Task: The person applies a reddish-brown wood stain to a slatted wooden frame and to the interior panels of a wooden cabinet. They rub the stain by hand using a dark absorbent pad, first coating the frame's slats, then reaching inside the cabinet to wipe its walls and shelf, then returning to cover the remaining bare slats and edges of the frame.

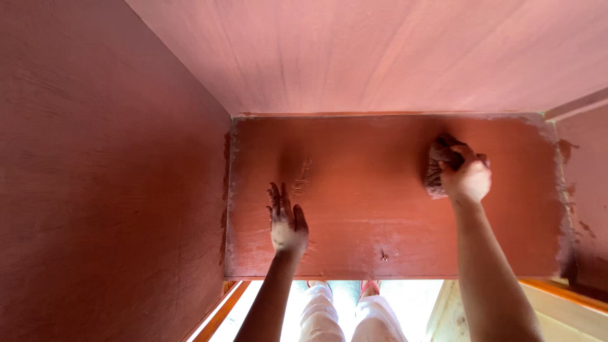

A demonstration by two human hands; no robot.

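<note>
I look into a reddish-brown wooden cabinet. My left hand (286, 218) lies flat, fingers spread, on the red-stained bottom panel (367, 209), its fingers smeared with stain. My right hand (467, 177) grips a stained wad of cloth (437, 166) and presses it on the panel near the right back corner. The panel's surface looks wet and shiny in the middle.
A dark red side wall (107, 177) stands at the left, a paler pink panel (380, 50) at the back, another wall (586, 190) at the right. Below the panel's front edge I see my white trousers (351, 316) and red footwear (369, 288).
</note>
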